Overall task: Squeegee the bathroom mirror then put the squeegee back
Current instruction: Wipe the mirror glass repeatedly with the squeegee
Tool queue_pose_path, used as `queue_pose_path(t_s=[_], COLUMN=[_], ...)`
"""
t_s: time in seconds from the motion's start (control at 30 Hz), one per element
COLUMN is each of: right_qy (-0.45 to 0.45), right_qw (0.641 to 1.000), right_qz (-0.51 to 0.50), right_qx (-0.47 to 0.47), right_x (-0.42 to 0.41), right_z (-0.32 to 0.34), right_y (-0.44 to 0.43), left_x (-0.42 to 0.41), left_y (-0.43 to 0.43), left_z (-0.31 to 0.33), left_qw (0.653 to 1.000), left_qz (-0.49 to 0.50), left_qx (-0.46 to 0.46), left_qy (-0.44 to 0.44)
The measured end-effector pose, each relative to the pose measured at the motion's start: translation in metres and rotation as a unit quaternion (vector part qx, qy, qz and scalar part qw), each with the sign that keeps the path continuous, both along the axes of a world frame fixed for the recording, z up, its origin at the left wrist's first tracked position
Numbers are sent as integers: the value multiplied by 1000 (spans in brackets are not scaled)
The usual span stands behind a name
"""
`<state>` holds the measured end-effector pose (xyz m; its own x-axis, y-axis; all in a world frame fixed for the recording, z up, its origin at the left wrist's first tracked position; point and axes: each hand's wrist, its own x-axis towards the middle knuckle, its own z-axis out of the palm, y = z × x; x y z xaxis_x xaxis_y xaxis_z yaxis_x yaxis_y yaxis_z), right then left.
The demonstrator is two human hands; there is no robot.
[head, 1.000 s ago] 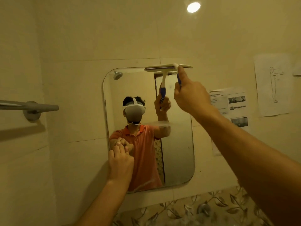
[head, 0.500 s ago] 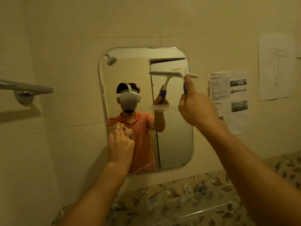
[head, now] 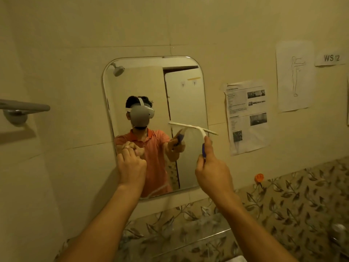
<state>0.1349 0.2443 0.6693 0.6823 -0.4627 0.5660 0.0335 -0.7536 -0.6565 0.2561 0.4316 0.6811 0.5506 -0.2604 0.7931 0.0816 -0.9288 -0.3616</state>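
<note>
The right hand (head: 213, 174) grips the squeegee (head: 192, 127), blade on the mirror (head: 143, 82); the left hand (head: 132, 165) rests at its edge, grip unclear.

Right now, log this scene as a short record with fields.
mirror: wall-mounted, rounded corners
squeegee: blade against the mirror's right half, about mid-height, tilted, right end past the edge
right hand: grips the squeegee's blue handle
left hand: fingers touch the mirror's lower left
nearby: towel bar at left, papers taped at right
</note>
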Motion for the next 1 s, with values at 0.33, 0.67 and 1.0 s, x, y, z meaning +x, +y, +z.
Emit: queue_pose_path(t_s=[0.33, 0.67, 1.0], right_qy=[-58, -31, -18], right_qw=[993, 993, 991], right_qz=[-6, -46, -52], right_qx=[105, 103, 126], right_x=[7, 17, 20], right_z=[47, -5, -57], right_y=[-20, 6, 41], left_x=[2, 1, 2], left_y=[3, 7, 8], left_z=[-1, -3, -4], left_qw=[1000, 999, 999], left_qz=[9, 30, 24], left_qx=[5, 25, 15], left_qy=[20, 28, 42])
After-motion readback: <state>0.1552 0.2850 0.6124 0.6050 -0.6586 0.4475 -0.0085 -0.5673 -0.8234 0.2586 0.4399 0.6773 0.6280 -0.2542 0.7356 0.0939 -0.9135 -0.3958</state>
